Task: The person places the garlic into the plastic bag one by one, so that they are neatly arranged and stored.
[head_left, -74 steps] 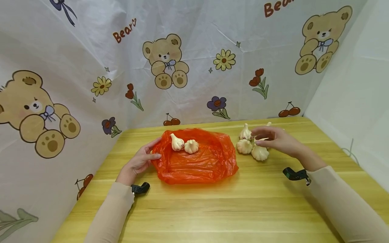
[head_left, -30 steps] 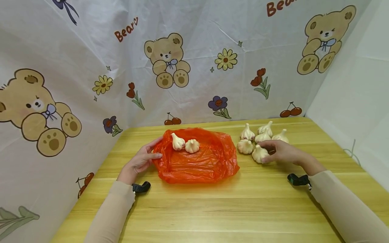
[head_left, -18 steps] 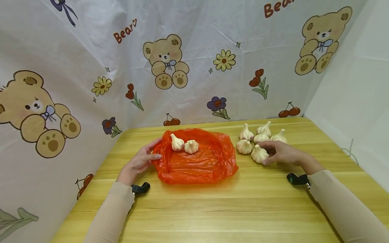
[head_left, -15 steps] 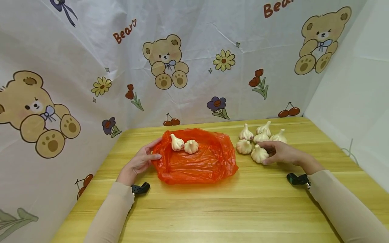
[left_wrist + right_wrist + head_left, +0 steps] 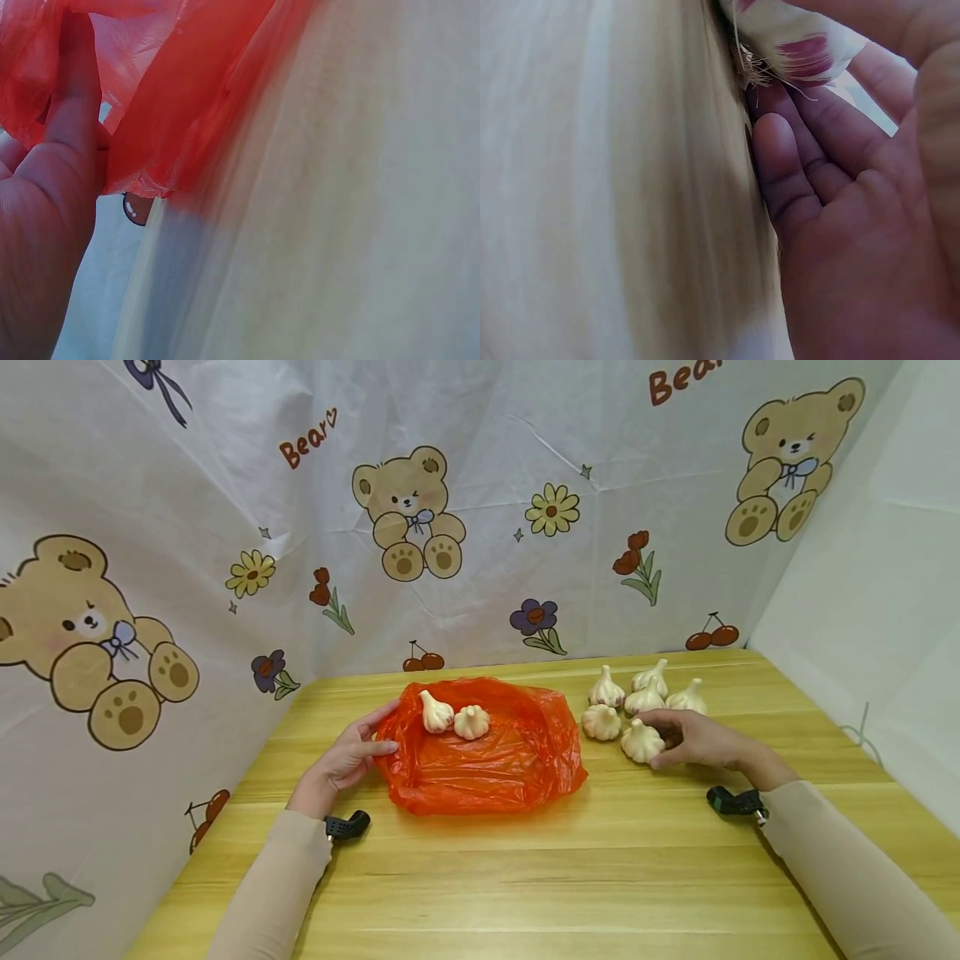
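Observation:
An orange-red plastic bag [image 5: 480, 777] lies spread with its mouth facing up, and two garlic bulbs [image 5: 437, 713] sit inside it near the back. My left hand [image 5: 348, 753] grips the bag's left edge, thumb on the inner side and fingers behind the film. In the left wrist view, the thin red plastic [image 5: 172, 97] drapes over the fingers. On the right, my right hand [image 5: 693, 741] holds a garlic bulb [image 5: 641, 742] at its right side between thumb and fingers. The right wrist view shows that bulb's purple-streaked skin [image 5: 806, 56] and roots close to the tabletop.
Several more garlic bulbs [image 5: 645, 696] cluster on the wooden table [image 5: 480, 885] behind the right hand. A white cloth printed with bears [image 5: 420, 514] hangs at the back and left. A white wall [image 5: 862, 610] borders the right side, with a thin cable [image 5: 864, 731] beside it.
My right hand has come down from above the cluster to the front garlic bulb and taken hold of it. That bulb has tilted slightly. The left hand and bag look unchanged.

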`<state>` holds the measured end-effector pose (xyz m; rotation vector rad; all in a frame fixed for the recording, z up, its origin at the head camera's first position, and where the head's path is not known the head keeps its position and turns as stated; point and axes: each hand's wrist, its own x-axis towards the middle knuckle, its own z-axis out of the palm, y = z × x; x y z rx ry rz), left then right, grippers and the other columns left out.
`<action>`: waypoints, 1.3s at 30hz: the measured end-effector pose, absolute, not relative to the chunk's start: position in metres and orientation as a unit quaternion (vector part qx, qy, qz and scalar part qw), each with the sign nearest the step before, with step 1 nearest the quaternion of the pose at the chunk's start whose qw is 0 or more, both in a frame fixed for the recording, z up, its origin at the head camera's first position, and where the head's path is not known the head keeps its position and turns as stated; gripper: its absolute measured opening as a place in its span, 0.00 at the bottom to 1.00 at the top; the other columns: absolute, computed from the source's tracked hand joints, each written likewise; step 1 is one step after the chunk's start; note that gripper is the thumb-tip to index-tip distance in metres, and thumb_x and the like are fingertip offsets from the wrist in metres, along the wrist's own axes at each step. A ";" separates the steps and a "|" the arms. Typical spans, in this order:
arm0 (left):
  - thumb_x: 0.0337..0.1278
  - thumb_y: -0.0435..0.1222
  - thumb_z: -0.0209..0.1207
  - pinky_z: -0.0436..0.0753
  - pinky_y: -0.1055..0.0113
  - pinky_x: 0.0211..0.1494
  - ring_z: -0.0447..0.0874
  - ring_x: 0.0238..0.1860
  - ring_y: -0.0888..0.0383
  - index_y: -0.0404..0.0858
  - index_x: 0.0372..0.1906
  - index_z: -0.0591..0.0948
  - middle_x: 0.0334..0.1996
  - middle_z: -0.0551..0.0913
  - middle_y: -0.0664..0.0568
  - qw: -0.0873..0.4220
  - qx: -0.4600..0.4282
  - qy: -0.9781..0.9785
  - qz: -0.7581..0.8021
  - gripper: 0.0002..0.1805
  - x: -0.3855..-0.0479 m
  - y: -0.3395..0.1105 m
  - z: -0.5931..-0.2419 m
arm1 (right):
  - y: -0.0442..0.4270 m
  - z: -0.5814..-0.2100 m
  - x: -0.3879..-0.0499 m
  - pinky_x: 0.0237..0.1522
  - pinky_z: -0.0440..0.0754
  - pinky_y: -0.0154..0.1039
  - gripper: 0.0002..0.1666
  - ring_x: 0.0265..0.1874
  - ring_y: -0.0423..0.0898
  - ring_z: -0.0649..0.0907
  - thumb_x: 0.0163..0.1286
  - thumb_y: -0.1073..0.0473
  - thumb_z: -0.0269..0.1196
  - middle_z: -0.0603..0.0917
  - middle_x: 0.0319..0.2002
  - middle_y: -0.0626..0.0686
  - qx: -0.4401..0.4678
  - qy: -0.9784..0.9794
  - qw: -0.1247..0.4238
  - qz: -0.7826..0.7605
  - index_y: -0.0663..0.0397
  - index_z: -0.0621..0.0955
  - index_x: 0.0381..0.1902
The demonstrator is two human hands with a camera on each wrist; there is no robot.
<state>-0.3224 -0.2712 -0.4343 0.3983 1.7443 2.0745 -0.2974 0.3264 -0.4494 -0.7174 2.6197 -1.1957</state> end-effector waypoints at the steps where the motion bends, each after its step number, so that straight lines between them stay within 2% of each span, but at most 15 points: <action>1: 0.63 0.18 0.58 0.87 0.60 0.58 0.78 0.65 0.56 0.46 0.84 0.54 0.82 0.50 0.42 0.200 0.142 0.624 0.742 0.48 -0.323 -0.272 -0.434 | 0.326 -0.449 -0.297 0.55 0.78 0.23 0.49 0.56 0.29 0.76 0.59 0.54 0.78 0.75 0.69 0.67 -0.241 0.881 0.085 -0.397 0.64 0.70 0.73; 11: 0.63 0.18 0.57 0.87 0.61 0.58 0.78 0.65 0.56 0.46 0.84 0.53 0.83 0.49 0.42 0.202 0.144 0.621 0.743 0.48 -0.322 -0.271 -0.434 | 0.326 -0.450 -0.297 0.55 0.78 0.23 0.49 0.55 0.30 0.77 0.57 0.55 0.79 0.76 0.68 0.68 -0.239 0.880 0.079 -0.403 0.64 0.70 0.73; 15: 0.64 0.18 0.57 0.88 0.61 0.57 0.78 0.65 0.56 0.46 0.84 0.53 0.82 0.49 0.42 0.204 0.145 0.618 0.745 0.48 -0.321 -0.271 -0.435 | 0.326 -0.449 -0.297 0.55 0.78 0.22 0.50 0.55 0.26 0.76 0.57 0.56 0.79 0.75 0.69 0.68 -0.236 0.876 0.083 -0.412 0.64 0.70 0.73; 18: 0.64 0.18 0.56 0.88 0.61 0.57 0.79 0.64 0.56 0.45 0.84 0.53 0.82 0.50 0.41 0.203 0.146 0.618 0.745 0.48 -0.322 -0.272 -0.435 | 0.325 -0.445 -0.296 0.56 0.77 0.21 0.50 0.57 0.23 0.75 0.57 0.56 0.79 0.74 0.70 0.70 -0.240 0.874 0.088 -0.412 0.65 0.70 0.73; 24: 0.64 0.18 0.56 0.87 0.60 0.58 0.79 0.65 0.56 0.46 0.83 0.55 0.81 0.54 0.44 0.200 0.141 0.623 0.743 0.47 -0.322 -0.273 -0.435 | 0.318 -0.434 -0.294 0.54 0.80 0.23 0.47 0.55 0.25 0.77 0.58 0.58 0.78 0.76 0.66 0.71 -0.258 0.864 0.087 -0.424 0.70 0.71 0.70; 29: 0.65 0.18 0.56 0.87 0.60 0.58 0.78 0.65 0.55 0.45 0.84 0.53 0.81 0.53 0.43 0.200 0.150 0.621 0.743 0.47 -0.323 -0.273 -0.436 | 0.314 -0.427 -0.294 0.52 0.84 0.26 0.39 0.50 0.32 0.82 0.57 0.61 0.78 0.83 0.57 0.62 -0.258 0.853 0.096 -0.443 0.65 0.74 0.64; 32: 0.64 0.18 0.56 0.88 0.60 0.57 0.79 0.64 0.56 0.45 0.84 0.53 0.81 0.52 0.42 0.199 0.151 0.622 0.742 0.48 -0.323 -0.273 -0.435 | 0.311 -0.422 -0.294 0.52 0.85 0.28 0.36 0.48 0.36 0.84 0.57 0.62 0.78 0.84 0.53 0.56 -0.261 0.845 0.106 -0.454 0.64 0.74 0.61; 35: 0.63 0.18 0.57 0.88 0.61 0.57 0.80 0.64 0.57 0.44 0.84 0.53 0.82 0.51 0.41 0.198 0.150 0.624 0.741 0.48 -0.323 -0.273 -0.435 | 0.308 -0.419 -0.294 0.52 0.86 0.29 0.36 0.48 0.37 0.84 0.58 0.63 0.77 0.84 0.50 0.55 -0.263 0.838 0.115 -0.464 0.65 0.74 0.60; 39: 0.63 0.18 0.58 0.87 0.62 0.58 0.80 0.64 0.57 0.44 0.84 0.52 0.82 0.50 0.40 0.196 0.150 0.625 0.741 0.49 -0.323 -0.273 -0.434 | 0.305 -0.415 -0.294 0.53 0.85 0.28 0.37 0.50 0.36 0.84 0.58 0.64 0.77 0.83 0.52 0.56 -0.264 0.832 0.117 -0.474 0.67 0.73 0.62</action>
